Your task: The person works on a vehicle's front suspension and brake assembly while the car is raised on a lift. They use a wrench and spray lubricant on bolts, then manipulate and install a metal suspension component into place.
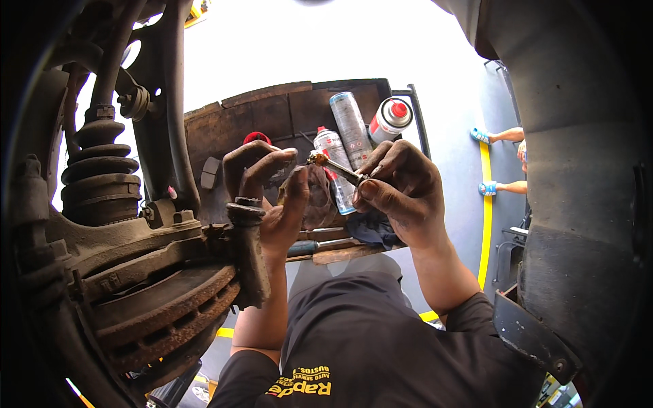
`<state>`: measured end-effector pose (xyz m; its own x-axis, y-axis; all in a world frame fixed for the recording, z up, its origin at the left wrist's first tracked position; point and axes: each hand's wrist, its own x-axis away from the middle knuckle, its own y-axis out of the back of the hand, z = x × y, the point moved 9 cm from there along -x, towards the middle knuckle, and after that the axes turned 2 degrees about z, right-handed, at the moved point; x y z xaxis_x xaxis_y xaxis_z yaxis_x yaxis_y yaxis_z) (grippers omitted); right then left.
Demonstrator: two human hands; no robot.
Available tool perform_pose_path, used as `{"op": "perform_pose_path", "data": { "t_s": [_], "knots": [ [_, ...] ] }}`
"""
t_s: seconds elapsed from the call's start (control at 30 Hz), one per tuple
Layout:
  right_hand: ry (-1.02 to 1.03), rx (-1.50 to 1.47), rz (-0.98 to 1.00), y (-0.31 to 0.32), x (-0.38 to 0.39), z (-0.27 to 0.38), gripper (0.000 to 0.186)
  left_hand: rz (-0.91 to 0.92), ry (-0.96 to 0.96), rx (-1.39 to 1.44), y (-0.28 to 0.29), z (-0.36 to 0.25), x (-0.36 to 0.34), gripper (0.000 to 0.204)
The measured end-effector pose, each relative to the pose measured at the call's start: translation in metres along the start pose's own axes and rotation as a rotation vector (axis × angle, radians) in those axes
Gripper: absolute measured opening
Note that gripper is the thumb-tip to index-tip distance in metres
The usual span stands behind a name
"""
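Between the thumb and fingers of my right hand [408, 197] is a slim metal caliper guide pin [340, 170], pointing up and left. Brownish, glossy grease [316, 158] coats its far end. Just left of that greased tip is my left hand [262, 178], fingers curled with a gap between thumb and forefinger. Dark smudges cover both hands. A bolt-headed cylindrical brake part [246, 211] partly hides my left hand and wrist. Below and left of it, a rusty brake disc [170, 306] sits in its assembly.
A wooden-topped cart [252, 112] beyond my hands holds several spray cans [350, 122], a dark cloth [374, 228] and a blue-handled tool [303, 247]. Suspension parts with a rubber boot [102, 166] crowd the left; a dark wheel-arch liner [571, 170] bounds the right. Another person's feet [486, 188] show beyond.
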<state>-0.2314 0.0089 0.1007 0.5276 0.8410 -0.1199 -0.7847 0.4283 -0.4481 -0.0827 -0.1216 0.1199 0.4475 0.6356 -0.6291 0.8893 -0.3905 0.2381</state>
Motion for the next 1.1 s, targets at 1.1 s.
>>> {"op": "perform_pose_path", "data": {
  "t_s": [1.1],
  "knots": [
    [-0.001, -0.208, 0.19, -0.057, -0.013, -0.003, 0.028, 0.574, 0.721, 0.191, -0.02, 0.109, 0.105, 0.045]
  ]
}}
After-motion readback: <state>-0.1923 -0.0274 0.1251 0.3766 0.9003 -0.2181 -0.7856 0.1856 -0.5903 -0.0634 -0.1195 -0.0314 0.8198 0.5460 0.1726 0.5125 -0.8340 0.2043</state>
